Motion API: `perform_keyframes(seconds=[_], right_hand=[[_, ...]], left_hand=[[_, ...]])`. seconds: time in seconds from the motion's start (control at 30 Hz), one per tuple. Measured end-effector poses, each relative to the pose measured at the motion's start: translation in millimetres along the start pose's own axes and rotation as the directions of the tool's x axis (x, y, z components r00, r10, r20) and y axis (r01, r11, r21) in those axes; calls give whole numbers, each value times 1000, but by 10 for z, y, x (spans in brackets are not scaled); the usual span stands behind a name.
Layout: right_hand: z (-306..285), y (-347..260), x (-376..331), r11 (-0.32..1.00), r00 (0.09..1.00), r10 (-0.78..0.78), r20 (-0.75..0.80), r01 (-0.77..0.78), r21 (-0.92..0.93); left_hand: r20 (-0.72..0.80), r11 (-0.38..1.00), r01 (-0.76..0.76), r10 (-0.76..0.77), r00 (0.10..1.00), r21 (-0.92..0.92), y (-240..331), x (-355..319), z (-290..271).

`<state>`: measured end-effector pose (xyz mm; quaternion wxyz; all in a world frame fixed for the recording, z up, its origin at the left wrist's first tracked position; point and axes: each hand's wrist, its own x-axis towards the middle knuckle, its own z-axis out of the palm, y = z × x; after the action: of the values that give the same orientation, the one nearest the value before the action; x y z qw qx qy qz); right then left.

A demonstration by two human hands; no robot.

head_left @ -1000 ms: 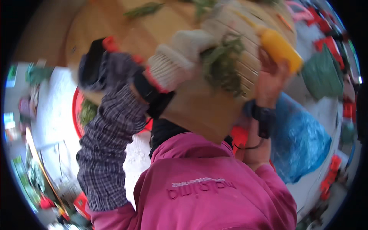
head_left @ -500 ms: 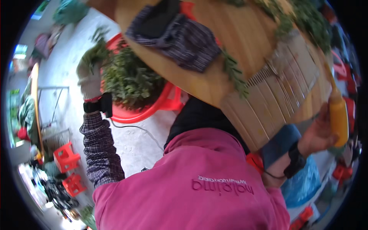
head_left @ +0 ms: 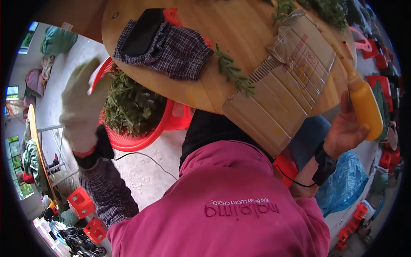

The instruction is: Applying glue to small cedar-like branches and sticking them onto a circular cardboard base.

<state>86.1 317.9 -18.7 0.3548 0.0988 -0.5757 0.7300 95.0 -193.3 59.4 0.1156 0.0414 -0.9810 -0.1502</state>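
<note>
My left hand [head_left: 80, 113], in a whitish work glove, is raised beside the red plastic basket [head_left: 128, 144]. Its fingers look spread, and no sprig shows in it. Leafy green sprigs [head_left: 132, 103] fill the basket. In my bare right hand [head_left: 342, 136] is a yellow squeeze bottle [head_left: 366, 106] with a long nozzle, tilted up over the right edge of the wooden table [head_left: 184, 92]. A flattened cardboard piece [head_left: 269, 113] lies on the near part of the table, overhanging its edge. One green sprig [head_left: 231, 70] rests against the cardboard's left side.
A black phone [head_left: 141, 32] lies on a folded checked cloth [head_left: 184, 53] on the table. More greenery [head_left: 329, 13] sits at the table's far right. Red stools [head_left: 81, 203] stand on the floor at left. A blue plastic bag [head_left: 344, 182] is at right.
The sprig in my left hand is gone from it, and the gloved fingers have spread. My right hand still grips the bottle. The whole view has shifted a little.
</note>
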Motion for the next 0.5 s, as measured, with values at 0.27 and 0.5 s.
perform_keyframes(seconds=[0.27, 0.5], right_hand=[[-62, -72, -111, 998, 1000, 18, -14, -17, 60], [-236, -204, -357, 994, 1000, -25, -16, 27, 103]], left_hand=[[-113, 612, -791, 787, 606, 17, 1199, 598, 1237], [-10, 674, -269, 361, 932, -688, 1298, 388, 640]])
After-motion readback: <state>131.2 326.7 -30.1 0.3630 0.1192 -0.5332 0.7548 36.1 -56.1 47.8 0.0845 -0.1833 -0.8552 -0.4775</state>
